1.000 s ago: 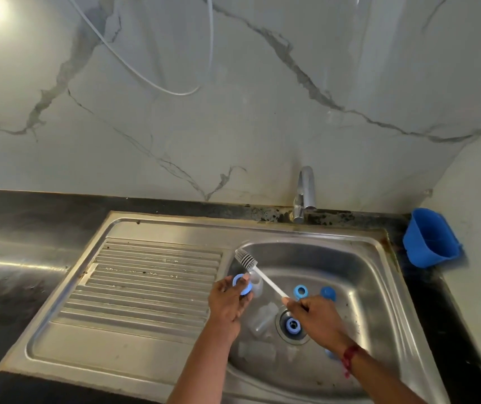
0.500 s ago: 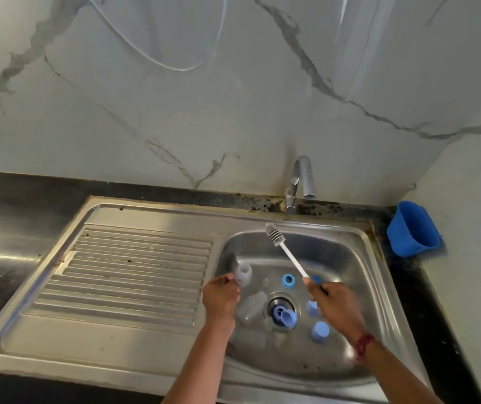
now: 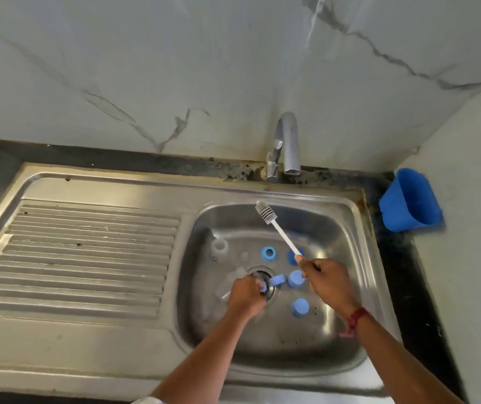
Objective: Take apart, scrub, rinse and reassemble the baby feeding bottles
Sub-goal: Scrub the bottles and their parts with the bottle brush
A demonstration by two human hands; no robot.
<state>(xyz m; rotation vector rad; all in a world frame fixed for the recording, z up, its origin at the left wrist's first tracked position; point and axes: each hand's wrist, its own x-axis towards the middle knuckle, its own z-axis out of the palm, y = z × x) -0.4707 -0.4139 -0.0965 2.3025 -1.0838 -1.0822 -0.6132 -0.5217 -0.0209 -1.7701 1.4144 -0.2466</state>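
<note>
With our right hand [image 3: 329,284] clenched round the brush [image 3: 279,231] and our left hand [image 3: 247,296] curled at the drain [image 3: 269,289], its hold unconfirmable, we risk knocking the blue ring [image 3: 277,279], loose in the sink [image 3: 345,237], into that drain.

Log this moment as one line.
right hand: grips brush | left hand: at drain, grasp unclear | blue ring: loose in sink

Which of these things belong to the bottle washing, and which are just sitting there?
Part of the job: bottle brush in the right hand; clear bottle; blue ring; blue caps; sink; tap.
Just lying about: blue tub by the wall; draining board.
</note>
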